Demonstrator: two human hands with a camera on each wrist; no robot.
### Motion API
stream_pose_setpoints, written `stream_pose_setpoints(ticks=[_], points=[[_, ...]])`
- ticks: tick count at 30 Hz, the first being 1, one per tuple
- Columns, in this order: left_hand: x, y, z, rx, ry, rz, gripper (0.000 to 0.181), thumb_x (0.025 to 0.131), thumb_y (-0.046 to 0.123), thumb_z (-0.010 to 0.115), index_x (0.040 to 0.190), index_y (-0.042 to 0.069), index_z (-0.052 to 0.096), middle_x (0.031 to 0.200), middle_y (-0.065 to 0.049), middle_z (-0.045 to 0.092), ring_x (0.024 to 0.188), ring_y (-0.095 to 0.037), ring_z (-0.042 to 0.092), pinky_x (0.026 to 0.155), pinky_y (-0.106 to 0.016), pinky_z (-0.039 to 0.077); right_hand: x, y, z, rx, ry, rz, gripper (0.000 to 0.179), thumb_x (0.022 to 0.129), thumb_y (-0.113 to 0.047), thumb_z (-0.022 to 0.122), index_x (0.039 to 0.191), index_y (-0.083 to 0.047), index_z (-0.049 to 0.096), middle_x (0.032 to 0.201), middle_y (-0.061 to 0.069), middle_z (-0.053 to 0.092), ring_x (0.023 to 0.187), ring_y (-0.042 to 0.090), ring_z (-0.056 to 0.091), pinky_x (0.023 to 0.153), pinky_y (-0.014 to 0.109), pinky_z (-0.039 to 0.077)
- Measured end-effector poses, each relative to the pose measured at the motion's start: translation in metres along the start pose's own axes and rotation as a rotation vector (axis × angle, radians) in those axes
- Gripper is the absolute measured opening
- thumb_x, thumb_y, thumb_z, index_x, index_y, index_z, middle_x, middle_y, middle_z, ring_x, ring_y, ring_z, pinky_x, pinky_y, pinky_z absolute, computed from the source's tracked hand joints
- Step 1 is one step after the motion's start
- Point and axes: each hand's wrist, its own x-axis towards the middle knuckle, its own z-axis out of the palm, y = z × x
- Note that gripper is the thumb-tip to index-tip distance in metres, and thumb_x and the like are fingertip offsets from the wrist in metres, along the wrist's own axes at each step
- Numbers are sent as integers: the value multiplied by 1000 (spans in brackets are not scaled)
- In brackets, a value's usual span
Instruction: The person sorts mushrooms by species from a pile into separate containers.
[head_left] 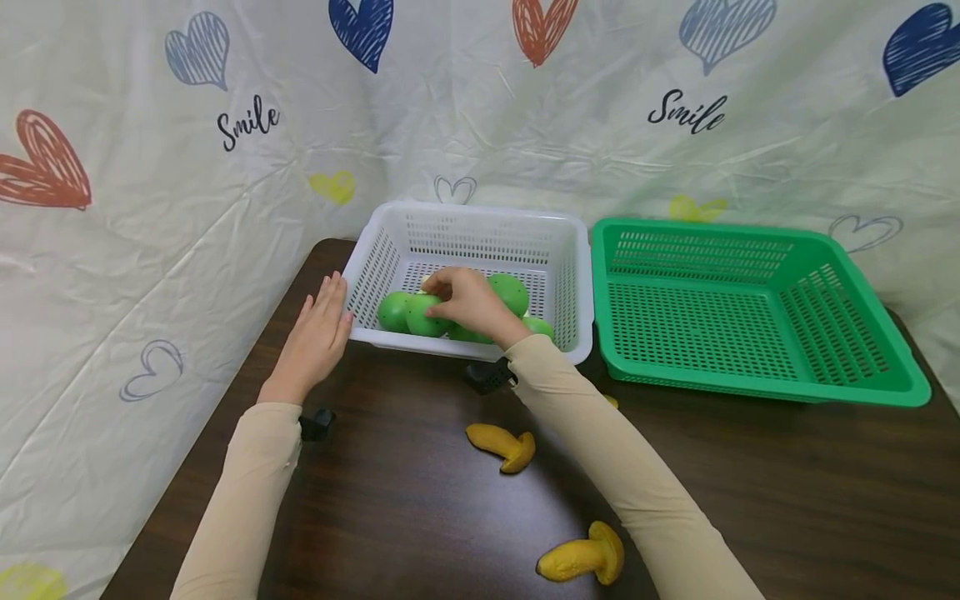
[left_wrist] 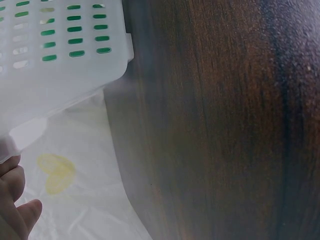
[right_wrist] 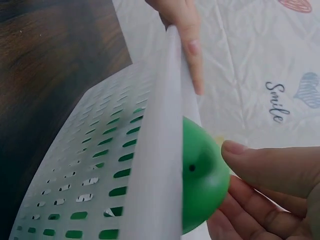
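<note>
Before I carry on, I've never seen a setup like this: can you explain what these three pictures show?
There is no machine: a person works with two bare hands. The large picture is taken from the head, looking forward and down; the smaller two are taken from the left and right wrists. On the dark table stand a white basket and, to its right, a green basket. A yellow mushroom-shaped piece lies in front, another nearer the viewer. The left hand touches the white basket's rim, fingers straight. The right hand pinches a round green piece in that basket, among other green ones.
</note>
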Motion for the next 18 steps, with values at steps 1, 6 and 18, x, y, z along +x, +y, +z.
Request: stream_pose_setpoints(ticks=[1, 6, 18], points=[[0, 0, 0, 0, 0, 1, 57, 102, 23, 34, 148, -5, 17, 155, -19, 15, 143, -29, 8, 113, -51, 8, -1, 0, -1, 6, 5, -3, 32, 79, -7, 75, 110, 0, 67, 106, 9, 67, 97, 20, 62, 85, 26, 47], [0, 1, 0, 6, -1, -3, 57, 102, 24, 34, 148, -5, 17, 155, -19, 15, 143, -29, 8, 113, -51, 9, -6, 0, -5, 43, 32, -14, 32, 81, -5, 73, 111, 3, 66, 109, 14, 66, 98, 22, 61, 86, 27, 47], [0, 1, 1, 8, 0, -4, 57, 102, 23, 34, 147, -6, 17, 155, -19, 14, 143, -30, 8, 112, -52, 9, -41, 6, -21, 46, 89, -114, 23, 83, -3, 71, 104, 2, 68, 103, 14, 66, 92, 22, 63, 82, 28, 51]])
